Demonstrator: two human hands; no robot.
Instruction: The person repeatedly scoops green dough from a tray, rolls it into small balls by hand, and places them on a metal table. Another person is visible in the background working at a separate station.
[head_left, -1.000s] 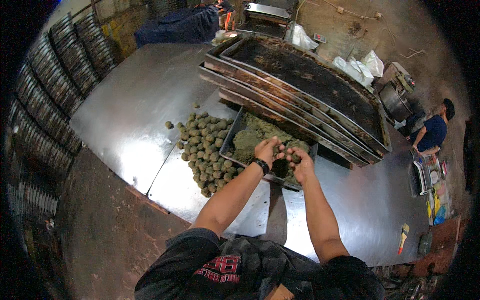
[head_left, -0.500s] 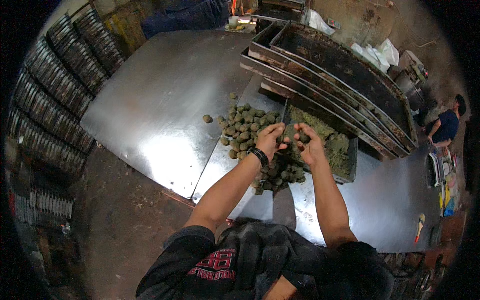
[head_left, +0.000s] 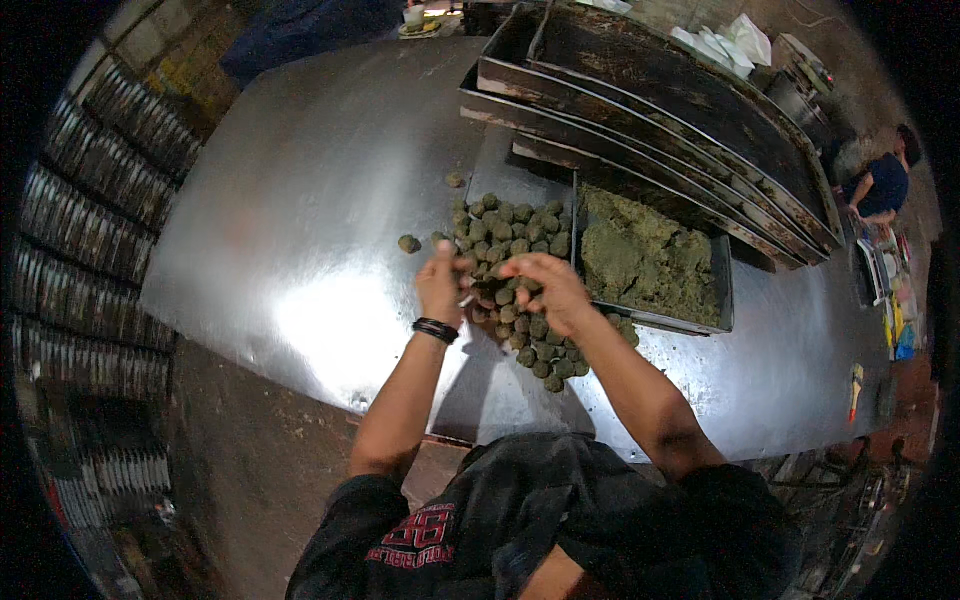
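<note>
A pile of greenish-brown, round dough-like balls point(head_left: 520, 230) lies on the metal tabletop. My left hand point(head_left: 438, 287), with dark bands at the wrist, is over the pile's left edge; motion smears its fingers. Bent over the middle of the pile is my right hand point(head_left: 556, 292), its thumb and fingers apart, with balls showing between and below them. Whether its fingertips touch any ball is unclear. Right of the pile stands a rectangular metal tray point(head_left: 660, 318) holding a crumbly green-brown mass point(head_left: 650, 255) of the same colour.
Long, dark metal trays point(head_left: 680, 130) are stacked behind the filled tray. Single balls point(head_left: 409, 243) lie left of the pile. A brush point(head_left: 856, 392) rests at the table's right. Another person point(head_left: 880, 185) is at the far right. Racks of slats point(head_left: 90, 260) stand at the left.
Both hands have moved left, from beside the filled tray to over the pile. The right hand's ball is no longer seen in it. My view has shifted, showing more of the tray.
</note>
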